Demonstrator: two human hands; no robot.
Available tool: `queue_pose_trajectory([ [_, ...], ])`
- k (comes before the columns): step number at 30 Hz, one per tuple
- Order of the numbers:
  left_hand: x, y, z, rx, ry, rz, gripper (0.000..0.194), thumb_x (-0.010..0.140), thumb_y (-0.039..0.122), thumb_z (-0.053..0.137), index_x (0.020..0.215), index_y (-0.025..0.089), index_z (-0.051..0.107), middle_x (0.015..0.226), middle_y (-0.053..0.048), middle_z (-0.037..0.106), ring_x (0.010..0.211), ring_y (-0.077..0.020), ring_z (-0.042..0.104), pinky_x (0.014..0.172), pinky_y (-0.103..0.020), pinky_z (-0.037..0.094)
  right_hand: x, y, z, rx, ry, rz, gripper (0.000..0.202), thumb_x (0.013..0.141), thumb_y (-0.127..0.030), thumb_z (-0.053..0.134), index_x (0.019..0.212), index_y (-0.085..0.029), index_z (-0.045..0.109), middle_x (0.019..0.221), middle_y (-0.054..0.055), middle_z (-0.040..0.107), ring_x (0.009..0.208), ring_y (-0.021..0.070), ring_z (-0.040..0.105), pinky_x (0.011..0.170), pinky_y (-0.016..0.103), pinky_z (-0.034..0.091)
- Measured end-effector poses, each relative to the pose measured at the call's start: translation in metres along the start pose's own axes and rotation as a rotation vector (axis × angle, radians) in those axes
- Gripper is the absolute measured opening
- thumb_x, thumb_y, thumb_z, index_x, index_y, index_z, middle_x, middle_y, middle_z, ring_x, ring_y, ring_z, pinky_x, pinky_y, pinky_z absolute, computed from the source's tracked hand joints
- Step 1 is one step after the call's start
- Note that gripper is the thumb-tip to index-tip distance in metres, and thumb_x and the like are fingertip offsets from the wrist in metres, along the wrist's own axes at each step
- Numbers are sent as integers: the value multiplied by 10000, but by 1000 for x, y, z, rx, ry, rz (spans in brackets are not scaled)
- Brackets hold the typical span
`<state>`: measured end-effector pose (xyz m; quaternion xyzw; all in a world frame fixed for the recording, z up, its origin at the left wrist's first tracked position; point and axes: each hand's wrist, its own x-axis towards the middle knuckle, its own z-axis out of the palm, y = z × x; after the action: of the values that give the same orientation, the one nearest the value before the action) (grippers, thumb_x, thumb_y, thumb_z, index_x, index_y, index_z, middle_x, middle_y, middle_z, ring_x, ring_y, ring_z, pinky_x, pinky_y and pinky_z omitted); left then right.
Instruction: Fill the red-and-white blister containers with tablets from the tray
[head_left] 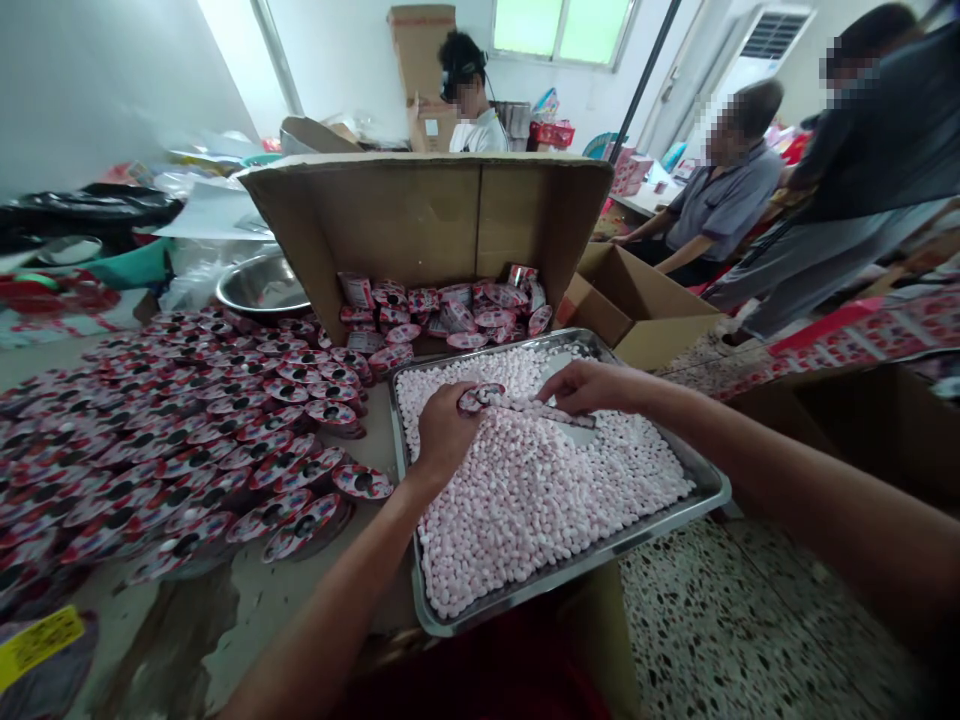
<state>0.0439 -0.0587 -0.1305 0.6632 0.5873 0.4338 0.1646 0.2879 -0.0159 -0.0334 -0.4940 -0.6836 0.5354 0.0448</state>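
Note:
A metal tray holds a heap of small white and pale pink candies. Over the heap, my left hand is closed around a small printed container, its open top facing up and white pieces showing at the opening. My right hand is closed on a narrow scoop carrying a row of candies, its far end close to the container's mouth. Fingers partly hide the scoop, so its full shape cannot be made out.
Rows of printed containers with dark openings cover the table at left. A tilted cardboard box behind the tray holds several packed ones. Further back are a steel bowl and another carton. Several people work beyond.

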Motion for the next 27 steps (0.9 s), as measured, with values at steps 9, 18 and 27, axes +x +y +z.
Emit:
queue_pose_trajectory([
  [9,-5,-2,-3,73,-43,70,418,712,172,766,1122,229,713,1080,-52,721,1018,-235,655,922,-327,500,13,-68,-17,-177,-187,278,301,596,-206,765,893,-156,751,585,-9,646,496,96,528,447,187,353],
  [18,-3,-12,5,-91,1,-57,379,739,225,755,1111,216,685,1087,-65,707,1021,-237,651,927,-342,498,-28,-38,-39,-305,-74,168,306,675,-265,736,967,-183,772,590,-10,623,496,99,471,482,227,328],
  [27,-16,3,84,-454,285,-312,443,856,310,663,1259,191,524,1280,-112,590,1179,-203,577,1031,-341,451,-49,98,63,-921,497,322,293,830,-168,505,1074,-182,666,893,121,733,781,238,649,612,301,304],
])
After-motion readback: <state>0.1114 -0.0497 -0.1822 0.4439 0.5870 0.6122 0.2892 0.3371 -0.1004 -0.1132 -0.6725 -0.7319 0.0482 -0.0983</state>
